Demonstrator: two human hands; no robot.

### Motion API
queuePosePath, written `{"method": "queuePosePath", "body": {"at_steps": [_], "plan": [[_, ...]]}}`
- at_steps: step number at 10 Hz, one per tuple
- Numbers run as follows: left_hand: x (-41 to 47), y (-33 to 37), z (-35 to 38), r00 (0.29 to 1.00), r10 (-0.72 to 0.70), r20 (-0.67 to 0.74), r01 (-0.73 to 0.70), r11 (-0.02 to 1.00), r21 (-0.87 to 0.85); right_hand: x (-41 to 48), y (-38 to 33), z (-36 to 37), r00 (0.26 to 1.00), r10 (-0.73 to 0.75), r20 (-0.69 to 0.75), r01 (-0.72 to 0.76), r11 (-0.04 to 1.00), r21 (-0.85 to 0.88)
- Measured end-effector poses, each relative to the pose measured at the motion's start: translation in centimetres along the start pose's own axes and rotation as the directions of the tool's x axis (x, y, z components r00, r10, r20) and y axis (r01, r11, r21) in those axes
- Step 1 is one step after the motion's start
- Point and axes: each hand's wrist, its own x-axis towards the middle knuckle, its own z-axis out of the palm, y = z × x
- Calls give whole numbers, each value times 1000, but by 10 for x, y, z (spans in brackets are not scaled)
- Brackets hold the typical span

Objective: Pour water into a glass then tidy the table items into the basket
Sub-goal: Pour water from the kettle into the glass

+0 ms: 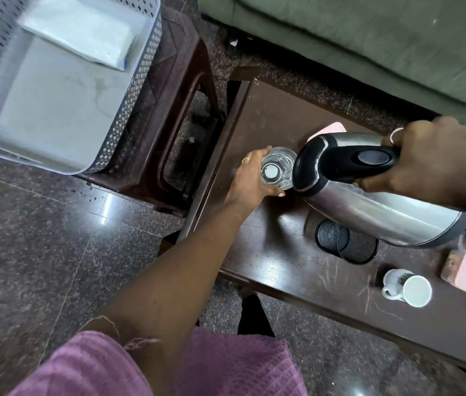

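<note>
Tilting kettle [369, 195] over glass [279, 168] on worktop [269, 252]; right hand [437, 164] grip closed on kettle handle, left hand [250, 178] grip wrapped round glass. Basket [128, 115] well apart.

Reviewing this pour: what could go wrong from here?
1. The kettle is tipped steeply with its spout at the rim of the glass; water may overshoot onto the table.
2. The glass stands near the table's left edge, steadied only by the left hand; a nudge might tip it.
3. The kettle's body hangs over the mesh cup; lowering it might knock that over.
</note>
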Motion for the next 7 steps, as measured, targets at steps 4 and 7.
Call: {"method": "queuePosePath", "body": {"at_steps": [4,7], "plan": [[0,0,0,1000,-7,2,7,1000,-12,0,-1,0,1000,16,-23,-16,1000,-14],[-2,1,3,1000,-22,-12,21,999,-25,-1,6,2,1000,-15,-23,16,998,61]]}}
